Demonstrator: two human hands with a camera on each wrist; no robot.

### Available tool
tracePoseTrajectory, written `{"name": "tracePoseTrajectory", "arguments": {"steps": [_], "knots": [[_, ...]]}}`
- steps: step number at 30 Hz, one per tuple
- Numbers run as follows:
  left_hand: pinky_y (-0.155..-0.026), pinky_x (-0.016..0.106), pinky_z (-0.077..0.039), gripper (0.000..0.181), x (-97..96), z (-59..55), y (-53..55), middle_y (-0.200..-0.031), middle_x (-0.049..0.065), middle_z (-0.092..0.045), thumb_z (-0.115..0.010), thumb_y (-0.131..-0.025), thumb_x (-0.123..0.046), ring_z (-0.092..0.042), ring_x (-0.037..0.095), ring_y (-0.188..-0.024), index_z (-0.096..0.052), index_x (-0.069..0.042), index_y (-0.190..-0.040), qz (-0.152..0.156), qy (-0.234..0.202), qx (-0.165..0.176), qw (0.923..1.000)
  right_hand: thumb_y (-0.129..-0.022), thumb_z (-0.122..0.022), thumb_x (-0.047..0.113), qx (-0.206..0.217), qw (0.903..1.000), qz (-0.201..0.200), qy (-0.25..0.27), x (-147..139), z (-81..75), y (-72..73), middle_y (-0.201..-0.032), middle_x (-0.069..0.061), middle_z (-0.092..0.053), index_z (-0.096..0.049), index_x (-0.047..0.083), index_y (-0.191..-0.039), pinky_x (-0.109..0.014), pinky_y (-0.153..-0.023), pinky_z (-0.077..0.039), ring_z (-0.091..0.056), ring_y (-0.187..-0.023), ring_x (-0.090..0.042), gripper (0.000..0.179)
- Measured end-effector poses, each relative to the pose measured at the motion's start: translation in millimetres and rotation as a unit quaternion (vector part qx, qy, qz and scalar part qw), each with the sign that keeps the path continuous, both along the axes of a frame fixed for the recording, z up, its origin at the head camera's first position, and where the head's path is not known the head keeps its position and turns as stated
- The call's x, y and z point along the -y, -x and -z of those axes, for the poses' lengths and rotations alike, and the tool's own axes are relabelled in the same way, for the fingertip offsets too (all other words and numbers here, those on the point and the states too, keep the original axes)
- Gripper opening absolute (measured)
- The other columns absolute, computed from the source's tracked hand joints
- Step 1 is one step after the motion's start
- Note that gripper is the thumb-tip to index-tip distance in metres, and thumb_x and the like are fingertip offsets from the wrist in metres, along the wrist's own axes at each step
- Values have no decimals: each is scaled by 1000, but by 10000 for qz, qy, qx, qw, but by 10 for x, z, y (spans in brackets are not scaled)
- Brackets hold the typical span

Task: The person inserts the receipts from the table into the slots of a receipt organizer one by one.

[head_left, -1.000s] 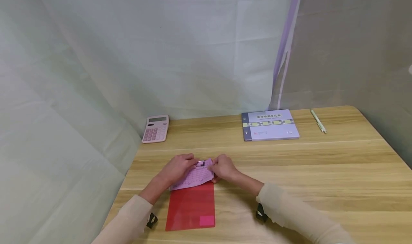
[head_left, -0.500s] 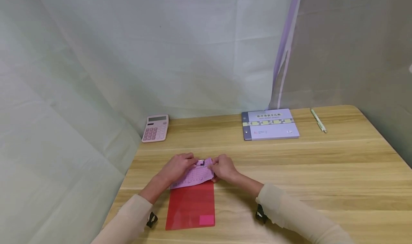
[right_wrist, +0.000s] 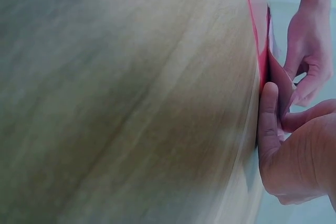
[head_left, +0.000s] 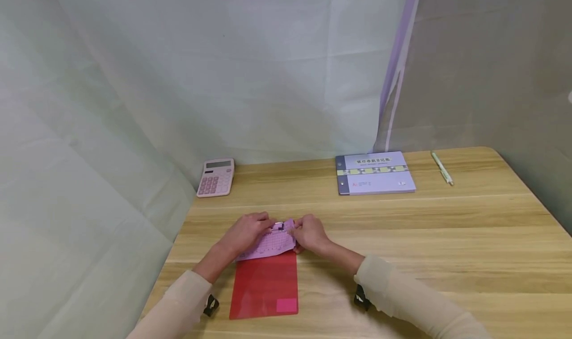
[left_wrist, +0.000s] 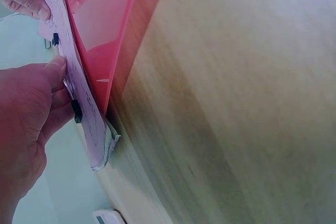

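Observation:
A stack of pink printed sheets (head_left: 268, 244) lies across the upper end of a translucent red plastic folder (head_left: 265, 284). My left hand (head_left: 248, 232) pinches the stack's far edge between thumb and fingers. Beside its fingers a black clip (left_wrist: 77, 111) sits on that edge. Another black clip (head_left: 280, 227), with a silver wire part, shows between my hands. My right hand (head_left: 311, 234) pinches the right end of the sheets, which bends upward there. In the right wrist view its index finger (right_wrist: 269, 111) lies straight along the folder's edge.
A pink calculator (head_left: 216, 178) lies at the back left of the wooden table (head_left: 424, 249). Further right are a lilac account book (head_left: 376, 174) and a pale green pen (head_left: 442, 168). Pale cloth (head_left: 268, 71) hangs behind the table.
The near edge of the pink sheets has shifted slightly away from me, baring a little more of the red folder. Both hands keep their hold in nearly the same place.

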State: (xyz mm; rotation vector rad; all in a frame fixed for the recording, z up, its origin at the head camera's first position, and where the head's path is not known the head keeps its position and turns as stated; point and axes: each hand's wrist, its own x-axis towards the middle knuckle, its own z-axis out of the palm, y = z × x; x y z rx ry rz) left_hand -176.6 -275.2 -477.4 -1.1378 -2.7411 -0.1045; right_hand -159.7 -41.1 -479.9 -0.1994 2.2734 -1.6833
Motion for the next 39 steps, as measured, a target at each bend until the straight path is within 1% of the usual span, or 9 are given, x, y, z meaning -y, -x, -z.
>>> {"name": "tracePoseTrajectory", "arguments": {"steps": [3, 6, 8, 11, 15, 18, 25, 35, 39], "knots": [[-82, 36, -62, 22, -3, 4, -5, -99, -1, -67, -75, -100, -10, -71, 17, -89, -80, -12, -122, -11, -50, -11, 10000, -99, -68, -2, -16, 10000, 0, -26, 9, -1, -4, -57, -11, -67, -73, -10, -89, -30, -45, -57, -63, -42, -12, 14], [-83, 36, -62, 23, -4, 2, -10, -99, -1, -67, -77, -99, -11, -71, 17, -90, -80, -11, -122, -26, -119, -10, 9999, -100, -68, -2, 80, 9999, -92, -71, 1, -15, 6, -55, -9, -66, -72, -9, -85, -31, -46, -58, -64, -43, -13, 18], [-84, 37, -62, 24, -4, 0, -12, -99, -1, -67, -77, -99, -12, -71, 17, -90, -80, -11, -123, -50, -133, 5, 9999, -101, -68, 0, 303, 9993, -194, -54, -17, -31, 25, -57, -9, -65, -70, -9, -83, -32, -48, -59, -65, -45, -14, 20], [-85, 37, -62, 25, -6, -2, -14, -100, 0, -68, -78, -99, -15, -71, 17, -91, -80, -12, -123, -75, -123, 47, 9999, -102, -65, 1, 756, 9964, -386, 39, -62, -65, 56, -61, -13, -67, -69, -8, -84, -32, -50, -60, -65, -46, -16, 21], [-87, 37, -62, 26, -8, -1, -16, -102, 1, -69, -78, -99, -17, -71, 18, -92, -80, -12, -125, -126, -79, 116, 9998, -102, -63, 1, 1381, 9876, -722, 176, -125, -75, 72, -68, -20, -70, -70, -9, -85, -31, -49, -60, -65, -47, -17, 21], [-87, 36, -62, 27, -6, 1, -17, -103, 1, -69, -78, -99, -17, -71, 18, -93, -80, -12, -125, -160, -66, 142, 9997, -102, -65, 0, 1598, 9829, -860, 297, -149, -55, 61, -70, -22, -72, -71, -11, -85, -31, -49, -60, -67, -48, -18, 21], [-85, 37, -62, 26, -3, 2, -23, -103, 1, -69, -77, -99, -16, -71, 19, -93, -79, -12, -125, -155, -38, 53, 9999, -102, -63, -3, 1629, 9825, -666, 616, -120, -24, 23, -65, -21, -70, -67, -11, -86, -31, -50, -60, -66, -47, -17, 19], [-85, 37, -62, 26, 2, 18, -39, -102, 1, -68, -77, -99, -16, -70, 18, -92, -80, -12, -125, -173, -95, -6, 9998, -103, -62, -3, 1616, 9834, -542, 617, -97, -16, -9, -65, -19, -68, -66, -11, -86, -30, -50, -60, -66, -47, -17, 19], [-84, 39, -61, 24, 7, 23, -38, -102, 0, -67, -76, -100, -17, -68, 19, -93, -79, -10, -123, -162, -268, 57, 9995, -102, -65, -1, 1567, 9839, -661, 547, -124, -31, -6, -68, -19, -70, -68, -10, -86, -30, -50, -60, -65, -48, -16, 18]]}}
